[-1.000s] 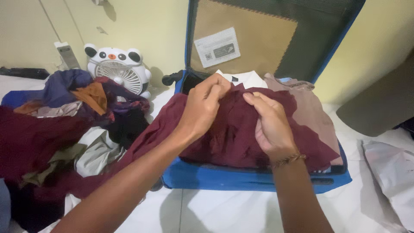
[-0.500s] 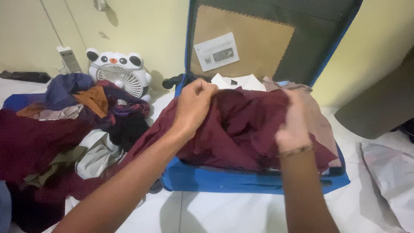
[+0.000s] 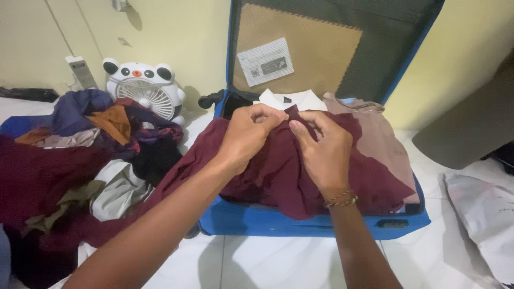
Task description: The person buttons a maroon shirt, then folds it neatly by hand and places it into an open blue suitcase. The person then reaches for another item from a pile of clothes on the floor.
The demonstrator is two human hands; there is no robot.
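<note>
Suitcase: a blue soft suitcase (image 3: 267, 220) lies open on the white floor in front of you, its lid standing upright against the far yellow wall.
Clothes pile: to the left of the suitcase, a heap of mixed clothes (image 3: 80, 160) in dark red, navy, orange, black and pale grey spreads over the floor.
Maroon garment: a dark red cloth (image 3: 278, 171) fills most of the open suitcase; its left side spills over the left edge toward the pile.
Other packed clothes: a beige garment (image 3: 383, 139) lies at the right of the suitcase and a white collared shirt (image 3: 302, 99) at the far end, both partly under the maroon one.
Fan: a small white fan with panda ears (image 3: 143, 88) stands by the far wall, behind the pile.
Left hand: your left hand (image 3: 249, 134) has its grip closed, pinching the far edge of the maroon garment.
Right hand: your right hand (image 3: 324, 152), a beaded bracelet (image 3: 340, 199) at the wrist, pinches the same edge just beside the left.
</note>
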